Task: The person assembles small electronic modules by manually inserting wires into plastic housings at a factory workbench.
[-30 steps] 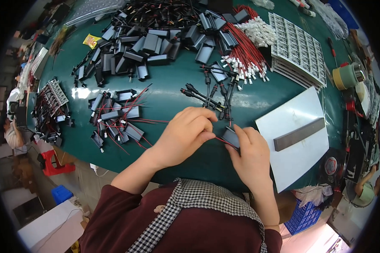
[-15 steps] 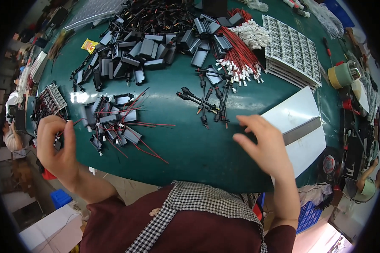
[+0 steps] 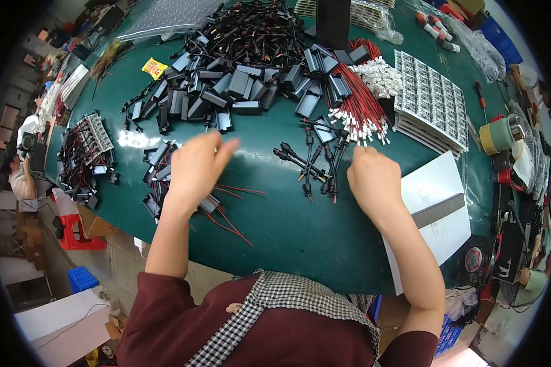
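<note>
Right now I am holding my left hand (image 3: 196,168) out flat and loose over the green table (image 3: 275,238), fingers spread and a little blurred, gripping nothing that I can see; it is hovering just above a small heap of black boxes with red wires (image 3: 165,183), and whether it is touching them I cannot tell. My right hand (image 3: 374,180) is curling into a loose fist at the near end of a bunch of black cables (image 3: 312,162); the knuckles are hiding the fingertips, so I cannot tell whether a cable is pinched between them. The cables are lying fanned out between my two hands, thin and dark with thicker plug ends, roughly six to eight of them, crossing one another too much for an exact count. Beyond them a big pile of black boxes (image 3: 239,85) is spreading across the table, far too many to count, and beside it a bundle of red wires with white plugs (image 3: 361,110) is lying. Just to the right of my right hand one white sheet (image 3: 438,183) is resting with one grey strip (image 3: 438,211) across it. A stack of printed trays (image 3: 431,98) is sitting farther off.
</note>
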Action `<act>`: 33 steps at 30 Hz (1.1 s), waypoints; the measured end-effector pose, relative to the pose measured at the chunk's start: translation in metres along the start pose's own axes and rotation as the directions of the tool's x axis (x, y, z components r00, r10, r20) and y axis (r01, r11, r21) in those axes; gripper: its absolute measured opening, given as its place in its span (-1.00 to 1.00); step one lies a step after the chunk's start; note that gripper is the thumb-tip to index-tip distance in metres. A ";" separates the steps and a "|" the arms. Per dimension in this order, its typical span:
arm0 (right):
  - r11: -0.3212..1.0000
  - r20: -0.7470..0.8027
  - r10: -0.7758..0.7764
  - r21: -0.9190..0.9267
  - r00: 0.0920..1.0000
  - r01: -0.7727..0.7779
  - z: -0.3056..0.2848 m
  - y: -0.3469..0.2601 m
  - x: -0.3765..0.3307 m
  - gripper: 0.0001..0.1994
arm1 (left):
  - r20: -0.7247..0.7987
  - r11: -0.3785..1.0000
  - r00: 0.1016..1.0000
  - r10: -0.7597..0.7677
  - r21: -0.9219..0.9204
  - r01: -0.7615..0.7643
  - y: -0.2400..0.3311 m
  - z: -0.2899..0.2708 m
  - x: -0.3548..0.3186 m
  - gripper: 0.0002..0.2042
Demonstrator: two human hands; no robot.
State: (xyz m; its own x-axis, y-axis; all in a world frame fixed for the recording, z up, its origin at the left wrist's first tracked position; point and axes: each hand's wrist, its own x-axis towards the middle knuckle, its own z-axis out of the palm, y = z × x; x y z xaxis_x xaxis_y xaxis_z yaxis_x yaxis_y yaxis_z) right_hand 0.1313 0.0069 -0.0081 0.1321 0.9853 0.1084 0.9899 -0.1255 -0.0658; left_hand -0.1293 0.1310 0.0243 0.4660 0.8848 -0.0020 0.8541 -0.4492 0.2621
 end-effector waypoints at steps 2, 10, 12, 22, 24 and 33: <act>0.996 0.073 0.027 0.084 0.997 -0.033 -0.038 -0.025 -0.021 -0.92 | -0.272 0.985 0.959 0.080 0.171 -0.034 -0.021 0.022 0.022 -0.66; 0.997 0.218 0.008 0.077 0.976 -0.025 -0.028 -0.044 -0.127 -0.86 | -0.202 0.964 0.976 0.084 0.264 -0.029 -0.028 0.048 0.055 -0.82; 0.998 0.276 0.056 0.012 0.960 -0.062 -0.025 -0.043 -0.134 -0.84 | -0.132 0.997 0.990 0.050 0.071 -0.041 -0.021 0.042 0.054 -0.85; 0.935 -0.090 0.295 0.235 0.951 -0.267 0.015 -0.048 -0.075 -0.82 | 0.201 0.223 0.952 0.230 -0.963 0.149 0.047 0.025 -0.018 -0.42; 0.706 -0.120 0.430 0.662 0.895 -0.250 0.010 -0.051 -0.074 -0.91 | 0.345 -0.065 0.882 0.320 -0.921 0.384 0.066 0.033 -0.027 -0.44; -0.016 0.234 0.497 0.965 0.836 -0.260 -0.017 -0.054 -0.085 -0.88 | 0.470 -0.570 0.760 0.450 -0.504 0.649 0.067 0.084 -0.036 -0.65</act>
State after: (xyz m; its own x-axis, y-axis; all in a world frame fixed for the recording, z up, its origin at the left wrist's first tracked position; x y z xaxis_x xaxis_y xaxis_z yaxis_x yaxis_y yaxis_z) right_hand 0.0673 -0.0721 0.0027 0.5901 0.7884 -0.1738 -0.0996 -0.1425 -0.9848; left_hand -0.0693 0.0585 -0.0395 0.8466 0.4119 -0.3371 -0.3008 0.8928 0.3353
